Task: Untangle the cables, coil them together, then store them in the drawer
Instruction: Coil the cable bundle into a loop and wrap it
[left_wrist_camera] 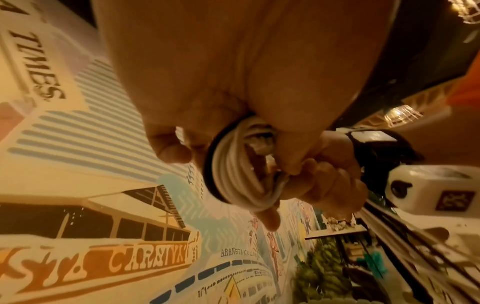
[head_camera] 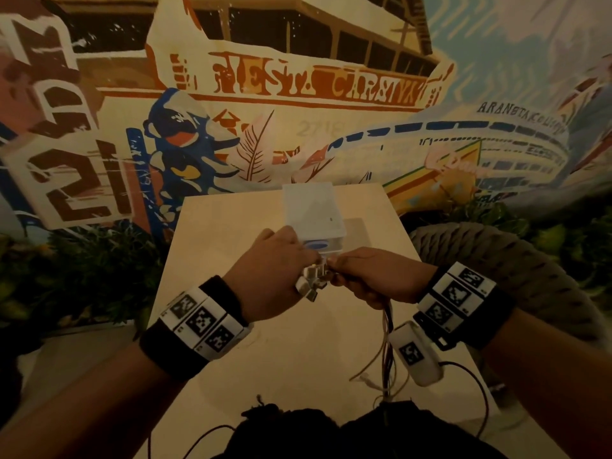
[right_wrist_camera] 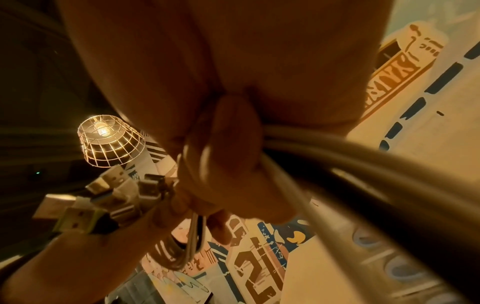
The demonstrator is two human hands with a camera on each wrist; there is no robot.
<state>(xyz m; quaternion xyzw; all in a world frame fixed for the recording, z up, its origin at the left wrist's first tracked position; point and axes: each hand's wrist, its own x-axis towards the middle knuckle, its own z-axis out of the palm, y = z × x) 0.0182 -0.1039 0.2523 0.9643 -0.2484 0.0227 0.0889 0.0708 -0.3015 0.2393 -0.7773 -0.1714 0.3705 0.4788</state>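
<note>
Left hand [head_camera: 271,276]: fingers curled round a small coil of thin white and dark cables [left_wrist_camera: 239,166], loops wound about the fingers, thumb pressing the turns down. Cluster of metal-tipped USB plugs in white housings [head_camera: 311,281]: protruding from that fist toward the right, bunched together between the two hands, held above the pale wooden tabletop [head_camera: 231,226]. Right hand [head_camera: 374,276]: fingers closed on the uncoiled run of the same cables, pinched just beside the plugs; remaining strands hanging from under the palm down toward the near table edge, loose ends trailing there. Directly behind both hands, near the far end of the table: translucent white plastic drawer unit [head_camera: 313,213], front compartment showing a blue oval mark; open or closed state not determinable from these views. Stage, as judged: coiling under way, storage not yet begun. Handling, as judged: light, soft, springy cords; loops likely to relax and spill if thumb pressure eases; smooth jackets prone to sliding through a slack pinch; plugs rigid and heavier than the cord, apt to swing and snag on neighbouring strands. Recommended hold: across the full bundle of loops rather than a single strand, thumb over the crossing point, feeding hand close to the coil with light tension. Avoid pulling at the plug necks, where cord meets housing. Loose tails to be gathered before transfer to the drawer.
</note>
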